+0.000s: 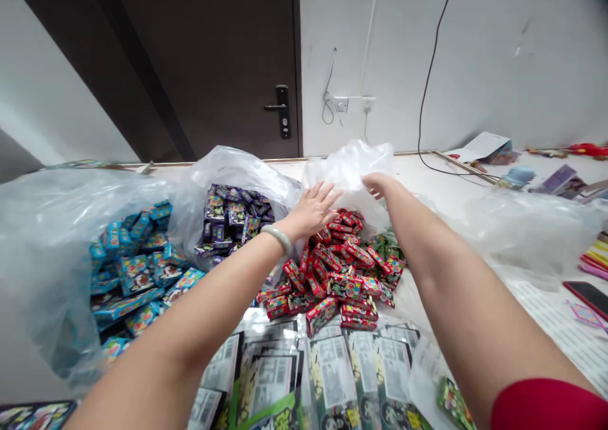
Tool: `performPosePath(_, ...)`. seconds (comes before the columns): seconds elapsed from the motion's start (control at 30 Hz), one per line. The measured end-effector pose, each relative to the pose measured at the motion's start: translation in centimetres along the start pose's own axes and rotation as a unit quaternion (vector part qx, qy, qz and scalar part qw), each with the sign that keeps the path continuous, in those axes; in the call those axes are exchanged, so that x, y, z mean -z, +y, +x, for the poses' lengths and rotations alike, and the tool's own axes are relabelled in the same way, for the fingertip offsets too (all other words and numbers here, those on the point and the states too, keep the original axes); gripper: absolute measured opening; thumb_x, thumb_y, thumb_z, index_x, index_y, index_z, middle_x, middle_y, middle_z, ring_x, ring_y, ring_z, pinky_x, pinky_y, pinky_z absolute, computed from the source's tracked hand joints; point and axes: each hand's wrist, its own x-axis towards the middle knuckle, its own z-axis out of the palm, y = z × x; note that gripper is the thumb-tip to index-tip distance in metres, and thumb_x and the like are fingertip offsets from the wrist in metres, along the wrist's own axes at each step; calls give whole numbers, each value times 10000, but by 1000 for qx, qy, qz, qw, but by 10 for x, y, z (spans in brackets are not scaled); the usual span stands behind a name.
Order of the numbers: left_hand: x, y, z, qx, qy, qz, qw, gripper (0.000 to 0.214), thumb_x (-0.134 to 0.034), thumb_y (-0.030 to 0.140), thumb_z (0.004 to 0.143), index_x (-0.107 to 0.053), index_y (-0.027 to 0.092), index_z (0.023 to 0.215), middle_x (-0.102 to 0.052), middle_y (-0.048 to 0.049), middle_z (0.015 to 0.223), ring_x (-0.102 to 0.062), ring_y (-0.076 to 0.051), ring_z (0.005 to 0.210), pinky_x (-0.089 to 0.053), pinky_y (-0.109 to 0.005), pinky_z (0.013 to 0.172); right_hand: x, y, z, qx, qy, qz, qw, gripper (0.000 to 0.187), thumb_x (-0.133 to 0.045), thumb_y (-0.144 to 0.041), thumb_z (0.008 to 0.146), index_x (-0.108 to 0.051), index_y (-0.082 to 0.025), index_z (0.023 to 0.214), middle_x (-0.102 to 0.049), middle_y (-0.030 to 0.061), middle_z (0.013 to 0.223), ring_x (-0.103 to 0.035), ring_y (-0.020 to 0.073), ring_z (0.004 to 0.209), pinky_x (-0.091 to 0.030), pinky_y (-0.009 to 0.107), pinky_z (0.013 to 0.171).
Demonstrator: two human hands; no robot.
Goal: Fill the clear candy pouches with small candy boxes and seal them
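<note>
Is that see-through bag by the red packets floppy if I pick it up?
Probably very floppy: the clear plastic bag bunches into soft folds beside the right hand. It looks thin and light, so it would likely sag rather than hold its shape. Its shiny surface may feel a little slippery too.

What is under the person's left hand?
The left hand spreads above a heap of small red packets and clear plastic bagging; the palm covers whatever lies directly beneath it.

Box pile [135, 265] in poly bag [57, 259], frame left; 2nd pile [232, 218] behind it; 3rd pile [332, 268] centre; flat pkts [332, 373] bottom centre.
</note>
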Motion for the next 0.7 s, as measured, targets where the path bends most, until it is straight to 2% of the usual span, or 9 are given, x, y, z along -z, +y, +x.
performPosePath(0.1, -23, -29, 14, 127, -49, -6, 991, 603, -361, 440, 971, -283, 117, 1474, -569, -207, 1330, -517, -333, 1260, -359, -468, 1056, 4, 6, 5, -14, 51, -25, 998, 421, -545, -439, 916, -588, -126, 1193, -641, 189, 1163, -607, 331, 1081, -494, 518, 902)
performPosePath(0.2, -36, -50, 14, 172, -63, -16, 983, 609, -290, 482, 978, -379, 69, 1417, -643, -243, 1194, -618, -357, 1114, -438, -458, 952, -3, 14, 4, 45, 122, -40, 991, 600, -393, -474, 962, -339, -115, 1440, -429, 209, 1447, -395, 329, 1343, -341, 507, 1078)
performPosePath(0.27, -40, -54, 13, 177, -67, -24, 982, 603, -285, 515, 971, -445, 96, 1374, -638, -230, 1211, -621, -356, 1108, -441, -456, 949, -23, 22, 0, 132, 89, -81, 984, 638, -418, -447, 953, -263, -131, 1485, -337, 165, 1523, -304, 283, 1405, -260, 452, 1140)
performPosePath(0.33, -41, -51, 14, 171, -65, -32, 983, 578, -317, 521, 965, -486, 113, 1338, -631, -211, 1234, -609, -344, 1128, -433, -450, 972, -53, 30, -7, 192, 10, -127, 973, 620, -510, -399, 913, -367, -113, 1444, -385, 166, 1499, -337, 280, 1389, -252, 427, 1148)
performPosePath(0.4, -38, -44, 14, 156, -49, -38, 986, 535, -373, 484, 961, -490, 115, 1329, -595, -196, 1294, -561, -320, 1199, -401, -432, 1025, -78, 35, -13, 196, -52, -148, 968, 558, -567, -343, 878, -478, -95, 1369, -467, 180, 1439, -416, 285, 1339, -298, 416, 1126)
performPosePath(0.47, -31, -34, 6, 136, -20, -41, 990, 506, -425, 423, 954, -463, 111, 1350, -504, -184, 1401, -452, -285, 1314, -326, -404, 1104, -88, 36, -18, 190, -71, -153, 967, 525, -586, -301, 861, -512, -97, 1339, -509, 180, 1402, -467, 281, 1299, -341, 414, 1099)
performPosePath(0.53, -20, -23, -16, 110, 22, -56, 992, 512, -460, 384, 942, -430, 111, 1374, -434, -165, 1461, -370, -252, 1372, -266, -379, 1150, -78, 36, -27, 192, -63, -160, 966, 554, -592, -277, 855, -475, -119, 1372, -466, 168, 1442, -417, 288, 1336, -307, 439, 1117)
performPosePath(0.6, -6, -13, -54, 74, 81, -103, 989, 509, -484, 380, 927, -434, 136, 1371, -484, -140, 1419, -428, -238, 1328, -308, -378, 1139, -56, 40, -46, 207, -18, -162, 965, 579, -574, -276, 869, -417, -147, 1411, -410, 151, 1482, -342, 289, 1380, -250, 453, 1141)
performPosePath(0.7, 8, -1, -123, 70, 130, -181, 972, 424, -521, 379, 907, -501, 249, 1310, -579, -79, 1303, -552, -249, 1191, -422, -418, 1059, -29, 63, -96, 194, 28, -146, 970, 378, -481, -331, 924, -540, -181, 1266, -564, 142, 1323, -469, 291, 1269, -324, 435, 1083)
